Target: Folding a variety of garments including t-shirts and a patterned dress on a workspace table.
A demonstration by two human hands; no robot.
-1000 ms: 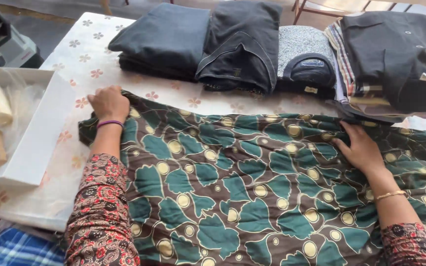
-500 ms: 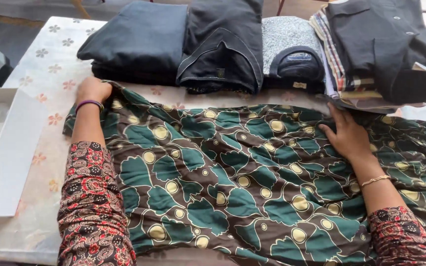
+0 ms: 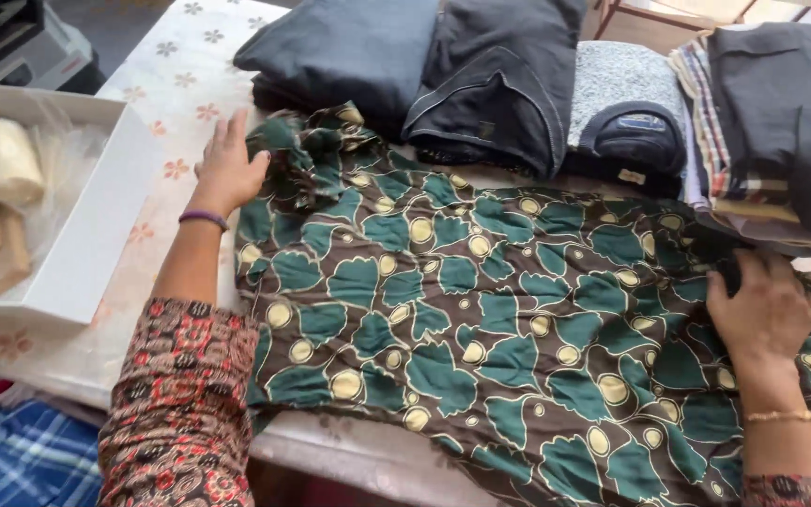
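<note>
Item: brown cloth printed with green leaves and cream dots (image 3: 509,319), lying spread across the white flower-patterned table cover (image 3: 157,122), its lower edge hanging over the near side of the table.

Left hand (image 3: 229,167): resting at the cloth's upper left corner, where the fabric is bunching into folds; fingers are lying fairly flat and spread, the thumb side touching the bunched edge. Whether it is pinching the cloth or only pressing it cannot be told. A purple band is sitting on the wrist; the red patterned sleeve (image 3: 180,404) is lying along the cloth's left edge.

Right hand (image 3: 764,314): lying palm down on the right part of the cloth, fingers curling over a dark fold as if pinning it flat; a real grasp is not showing.

Behind the cloth: folded dark navy garment (image 3: 340,52), folded black garment with pale piping (image 3: 495,80), grey speckled knit with a dark folded piece on it (image 3: 626,122), stack of striped and dark shirts (image 3: 772,122), all sitting in a row along the far edge.

Left of the table cover: shallow white box (image 3: 82,235) holding pale rolled items.
</note>
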